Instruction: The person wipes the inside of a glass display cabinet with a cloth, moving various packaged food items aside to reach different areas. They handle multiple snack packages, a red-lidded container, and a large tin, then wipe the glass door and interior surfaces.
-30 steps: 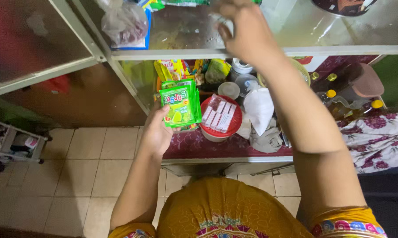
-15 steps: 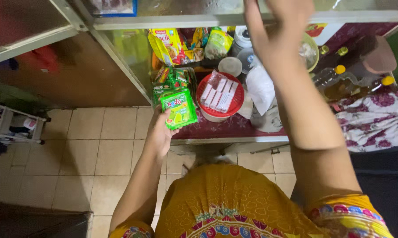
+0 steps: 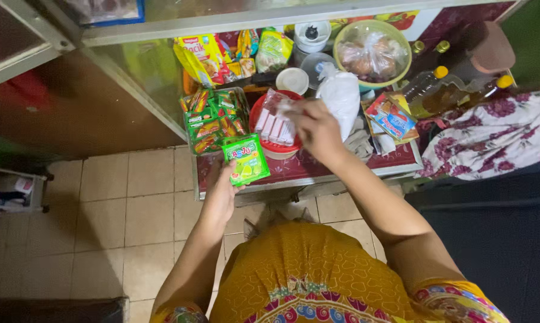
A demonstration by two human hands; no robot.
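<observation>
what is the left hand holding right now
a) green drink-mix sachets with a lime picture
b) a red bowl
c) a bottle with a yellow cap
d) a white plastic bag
a: the left hand grips green sachets with a lime picture, held at the front edge of the shelf, while the yellow-capped bottles stand far off to the right and the right hand is over the red bowl.
</observation>
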